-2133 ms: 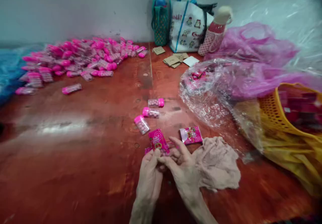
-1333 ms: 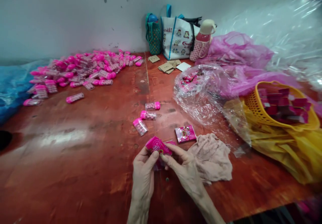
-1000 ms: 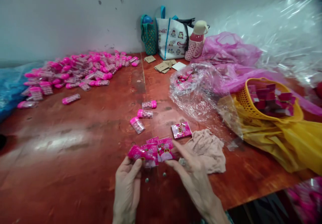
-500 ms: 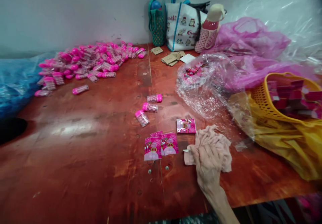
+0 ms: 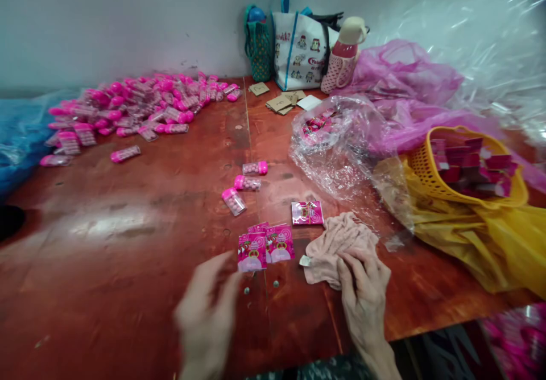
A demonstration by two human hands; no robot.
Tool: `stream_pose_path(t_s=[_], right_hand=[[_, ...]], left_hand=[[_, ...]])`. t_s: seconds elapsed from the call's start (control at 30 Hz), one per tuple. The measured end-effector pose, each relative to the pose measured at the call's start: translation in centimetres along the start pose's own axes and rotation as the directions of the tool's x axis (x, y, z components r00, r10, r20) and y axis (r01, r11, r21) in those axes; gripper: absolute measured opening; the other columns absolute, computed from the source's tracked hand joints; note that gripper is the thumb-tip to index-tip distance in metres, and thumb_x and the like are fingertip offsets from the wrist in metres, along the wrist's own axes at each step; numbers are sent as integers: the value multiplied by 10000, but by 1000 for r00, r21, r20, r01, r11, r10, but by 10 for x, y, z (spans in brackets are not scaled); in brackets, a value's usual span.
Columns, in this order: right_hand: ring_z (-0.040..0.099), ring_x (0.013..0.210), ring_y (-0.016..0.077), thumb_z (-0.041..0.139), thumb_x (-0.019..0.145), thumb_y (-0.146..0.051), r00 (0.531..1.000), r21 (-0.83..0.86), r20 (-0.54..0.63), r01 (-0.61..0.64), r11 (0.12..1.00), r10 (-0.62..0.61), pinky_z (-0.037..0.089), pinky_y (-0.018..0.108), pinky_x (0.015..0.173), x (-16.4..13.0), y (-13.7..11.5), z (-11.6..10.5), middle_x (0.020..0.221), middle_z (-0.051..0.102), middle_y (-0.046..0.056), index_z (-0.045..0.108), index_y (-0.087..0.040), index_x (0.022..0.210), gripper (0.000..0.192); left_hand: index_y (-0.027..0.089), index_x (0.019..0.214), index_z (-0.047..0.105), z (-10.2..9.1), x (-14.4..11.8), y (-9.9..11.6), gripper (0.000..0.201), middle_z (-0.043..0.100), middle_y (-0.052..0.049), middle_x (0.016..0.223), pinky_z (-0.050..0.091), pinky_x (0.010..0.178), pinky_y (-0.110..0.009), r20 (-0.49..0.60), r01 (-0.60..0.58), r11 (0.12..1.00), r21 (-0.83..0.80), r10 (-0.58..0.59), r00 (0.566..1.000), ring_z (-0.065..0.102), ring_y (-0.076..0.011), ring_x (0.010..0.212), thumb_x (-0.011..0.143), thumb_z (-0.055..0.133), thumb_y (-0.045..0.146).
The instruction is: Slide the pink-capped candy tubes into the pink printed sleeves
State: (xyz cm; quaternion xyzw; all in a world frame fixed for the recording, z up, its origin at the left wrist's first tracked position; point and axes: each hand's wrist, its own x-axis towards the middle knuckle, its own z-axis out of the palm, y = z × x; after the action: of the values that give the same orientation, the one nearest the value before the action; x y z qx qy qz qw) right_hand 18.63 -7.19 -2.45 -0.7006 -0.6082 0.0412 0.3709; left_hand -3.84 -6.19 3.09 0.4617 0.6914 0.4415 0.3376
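My left hand (image 5: 209, 303), blurred by motion, is over the table just short of the pink printed packets (image 5: 252, 250); its thumb and fingers are apart with nothing seen between them. My right hand (image 5: 365, 289) has its fingers bent and closed on the near edge of a crumpled pale pink cloth (image 5: 341, 240). A banded stack of similar pink packets (image 5: 307, 213) lies against the cloth's far left side. Beyond the loose packets lie three clear bottles with pink caps (image 5: 248, 183), filled with small balls. Two small round pieces (image 5: 276, 283) sit near the packets.
A large heap of pink-capped bottles (image 5: 140, 104) covers the back left, beside a blue plastic bag (image 5: 25, 141). On the right stand a yellow basket (image 5: 420, 164) of pink packets, clear plastic (image 5: 333, 164) and a yellow bag (image 5: 473, 243). Bags and a flask (image 5: 345, 50) line the wall.
My left hand has come into view from below, toward the loose packets. My right hand has slid back from the cloth's middle to its near edge. The view has shifted slightly.
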Motion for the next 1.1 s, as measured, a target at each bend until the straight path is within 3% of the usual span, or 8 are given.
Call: stream_pose_path(t_s=[0.03, 0.13, 0.27, 0.47, 0.53, 0.67, 0.77, 1.1], right_hand=[[444, 927, 237, 487, 863, -245, 1000, 3, -2, 5, 1000, -5, 377, 413, 820, 0, 3, 2, 952, 569, 94, 604, -164, 926, 155], [438, 902, 229, 449, 883, -262, 1000, 30, -12, -27, 999, 27, 381, 394, 798, 2, 10, 6, 905, 576, 85, 592, -167, 834, 178], [429, 831, 228, 417, 895, -344, 996, 21, 23, -92, 996, 91, 363, 386, 763, 7, 15, 6, 789, 575, 62, 560, -188, 721, 274], [428, 771, 233, 370, 902, -409, 981, 9, 71, -179, 984, 178, 356, 381, 708, 19, 9, -3, 734, 578, 61, 559, -198, 685, 356], [443, 806, 242, 433, 880, -401, 988, 7, 25, -152, 988, 152, 362, 393, 737, 24, -6, -3, 760, 587, 64, 585, -198, 755, 283], [483, 849, 229, 541, 843, -302, 995, 82, 102, -21, 996, 12, 391, 375, 783, 30, -46, 20, 847, 587, 71, 602, -180, 928, 160], [499, 794, 230, 528, 846, -337, 961, 20, 276, 29, 999, -34, 415, 369, 723, 28, -63, 47, 829, 573, 74, 593, -179, 1065, 278], [511, 746, 201, 497, 871, -245, 970, -19, 237, 57, 998, -51, 430, 337, 671, 21, -56, 65, 780, 566, 66, 633, -202, 1066, 241]], left_hand=[[217, 1043, 609, 29, 2, 2, 323, 608, -76, 1011, 416, 851, -398, 174, -166, 980, 108, 146, 974, 551, -257, 936, 723, 646, 244], [185, 971, 620, 107, -2, 5, 244, 614, -96, 922, 447, 742, -371, 558, -542, 819, 189, 365, 745, 572, -235, 801, 788, 486, 96], [156, 769, 625, 145, -14, 1, 191, 604, -101, 735, 433, 577, -313, 565, -564, 801, 202, 375, 735, 561, -220, 647, 808, 445, 108], [201, 741, 669, 98, -7, -1, 162, 622, -70, 633, 419, 550, -280, 452, -537, 834, 126, 434, 779, 563, -191, 581, 811, 523, 203], [235, 923, 684, 71, 2, -6, 210, 675, -77, 801, 442, 723, -321, 243, -490, 866, 100, 456, 856, 600, -226, 765, 757, 591, 145], [240, 1093, 625, 31, 24, -27, 374, 590, -102, 1143, 317, 970, -474, 100, -490, 763, 422, 497, 862, 415, -313, 1167, 728, 620, 162], [169, 1205, 531, 28, 30, -44, 432, 382, -161, 1363, 243, 1006, -547, 170, -472, 673, 570, 465, 869, 194, -356, 1307, 776, 561, 206], [140, 1288, 421, 49, 25, -49, 463, 333, -227, 1380, 221, 962, -627, 137, -372, 652, 660, 382, 914, 120, -392, 1322, 840, 460, 250]])
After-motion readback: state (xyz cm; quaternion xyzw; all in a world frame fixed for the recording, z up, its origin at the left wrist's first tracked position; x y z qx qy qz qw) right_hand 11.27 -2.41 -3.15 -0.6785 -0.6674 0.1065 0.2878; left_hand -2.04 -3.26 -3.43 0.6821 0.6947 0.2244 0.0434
